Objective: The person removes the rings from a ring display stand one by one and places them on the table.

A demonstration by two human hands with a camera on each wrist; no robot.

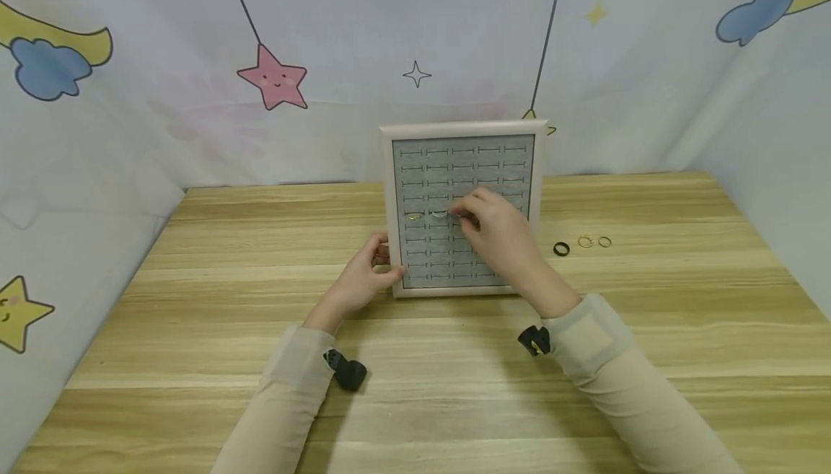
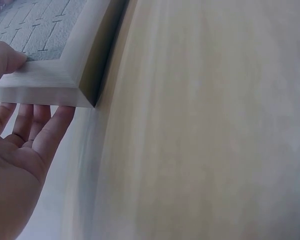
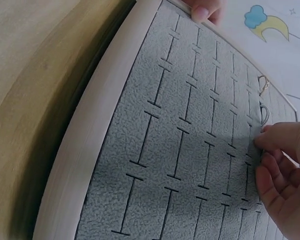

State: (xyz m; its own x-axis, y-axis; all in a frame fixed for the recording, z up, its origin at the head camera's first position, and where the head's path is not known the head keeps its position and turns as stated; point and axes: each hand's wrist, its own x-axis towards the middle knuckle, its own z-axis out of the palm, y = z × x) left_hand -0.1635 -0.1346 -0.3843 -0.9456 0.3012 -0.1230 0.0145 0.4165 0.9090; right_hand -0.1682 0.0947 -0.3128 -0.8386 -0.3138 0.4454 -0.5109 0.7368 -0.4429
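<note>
A ring display board (image 1: 464,291) with a pale frame and a grey slotted panel stands upright on the table. My left hand (image 1: 360,279) grips its lower left edge, thumb on the front and fingers behind. At the panel's middle, my right hand (image 1: 503,236) pinches a small ring, mostly hidden by the fingertips, against a slot. Left of those fingertips, a gold ring (image 1: 414,216) and a silver ring (image 1: 439,214) sit in neighbouring slots of one row. Both seated rings also show beside the right hand (image 3: 285,170) in the right wrist view.
To the board's right on the wooden table (image 1: 260,243) lie a black ring (image 1: 561,249), a gold ring (image 1: 586,242) and another thin ring (image 1: 605,242). A printed cloth backdrop (image 1: 350,41) hangs behind the table.
</note>
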